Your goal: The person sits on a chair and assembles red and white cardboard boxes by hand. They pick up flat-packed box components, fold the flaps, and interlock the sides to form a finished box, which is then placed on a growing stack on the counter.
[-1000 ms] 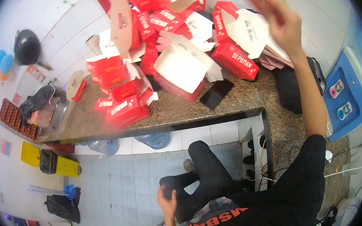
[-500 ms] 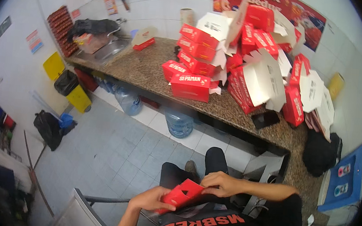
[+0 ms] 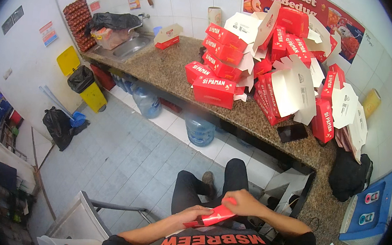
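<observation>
Over my lap I hold a red cardboard food box (image 3: 218,215), partly folded, with a dark gap along one side. My left hand (image 3: 195,213) grips its left end, fingers along the upper edge. At the other end, my right hand (image 3: 245,203) is closed on a red flap that sticks up between thumb and fingers. On the granite counter (image 3: 159,67) ahead lies a big heap of red boxes with white insides. Several closed-front ones, such as a red box (image 3: 214,92), are stacked on its left side, while open lids (image 3: 288,91) stand up in the middle.
A phone (image 3: 290,132) lies near the counter's front edge, and a black cloth bag (image 3: 351,175) sits to its right. Blue water jugs (image 3: 199,131) stand under the counter. A yellow bin (image 3: 93,96) and a black rubbish bag (image 3: 57,127) are at the left.
The box in my hands has turned and tilted, and its red flap now shows in my right fingers. My right hand has lifted slightly; the view has shifted a little.
</observation>
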Demonstrator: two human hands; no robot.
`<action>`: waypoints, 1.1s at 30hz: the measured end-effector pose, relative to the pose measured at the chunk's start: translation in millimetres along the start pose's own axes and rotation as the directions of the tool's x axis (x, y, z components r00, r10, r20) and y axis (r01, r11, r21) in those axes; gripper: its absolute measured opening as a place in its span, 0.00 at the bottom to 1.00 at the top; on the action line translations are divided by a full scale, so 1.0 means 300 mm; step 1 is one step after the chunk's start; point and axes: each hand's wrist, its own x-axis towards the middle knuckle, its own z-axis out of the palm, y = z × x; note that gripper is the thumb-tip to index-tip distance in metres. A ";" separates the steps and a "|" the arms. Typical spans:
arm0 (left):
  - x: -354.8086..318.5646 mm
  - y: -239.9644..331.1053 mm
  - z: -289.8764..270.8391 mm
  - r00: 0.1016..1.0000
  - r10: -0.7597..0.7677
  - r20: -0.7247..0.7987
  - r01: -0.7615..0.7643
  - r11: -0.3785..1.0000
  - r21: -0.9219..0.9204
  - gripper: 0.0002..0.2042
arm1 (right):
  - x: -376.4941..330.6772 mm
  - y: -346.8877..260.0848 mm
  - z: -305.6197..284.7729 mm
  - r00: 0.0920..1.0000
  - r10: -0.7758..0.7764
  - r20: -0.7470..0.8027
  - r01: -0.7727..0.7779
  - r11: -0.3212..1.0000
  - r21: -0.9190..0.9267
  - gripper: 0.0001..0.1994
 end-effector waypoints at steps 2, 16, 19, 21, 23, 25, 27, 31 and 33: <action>0.025 -0.037 -0.040 0.997 0.056 0.052 -0.057 0.998 0.009 0.18 | 0.015 0.007 -0.002 0.999 -0.003 -0.047 0.003 1.000 -0.008 0.13; -0.191 0.202 0.056 0.195 0.972 0.134 -0.197 -0.095 0.976 0.15 | 0.143 -0.026 -0.076 0.958 -0.211 -0.193 0.225 0.973 0.054 0.13; -0.333 0.236 0.156 0.043 0.998 -0.052 -0.060 0.055 0.997 0.18 | 0.171 -0.059 -0.103 0.865 -0.120 -0.486 0.217 0.965 0.148 0.12; -0.302 0.202 0.161 0.080 0.970 -0.231 -0.335 0.245 0.910 0.21 | 0.182 -0.135 -0.089 0.870 -0.151 -0.468 0.273 0.940 0.203 0.11; -0.125 0.141 0.097 0.055 0.966 -0.251 -0.572 0.237 0.785 0.25 | 0.180 -0.222 -0.019 0.888 -0.307 -0.344 0.396 0.890 0.228 0.11; -0.027 0.109 0.024 0.005 0.966 -0.258 -0.625 0.205 0.753 0.28 | 0.208 -0.253 0.052 0.937 -0.345 -0.051 0.340 0.871 0.354 0.12; -0.023 0.114 0.014 0.053 0.918 -0.393 -0.682 0.320 0.657 0.27 | 0.249 -0.247 0.071 0.936 -0.351 -0.017 0.309 0.799 0.516 0.16; -0.071 0.154 -0.036 -0.012 0.986 0.169 0.079 -0.167 0.983 0.30 | 0.309 -0.149 0.049 0.985 -0.154 -0.082 0.125 0.296 0.947 0.21; -0.078 0.152 -0.054 0.025 0.992 0.125 0.146 -0.128 0.981 0.30 | 0.313 -0.161 0.008 0.978 -0.130 -0.162 0.203 0.435 0.877 0.20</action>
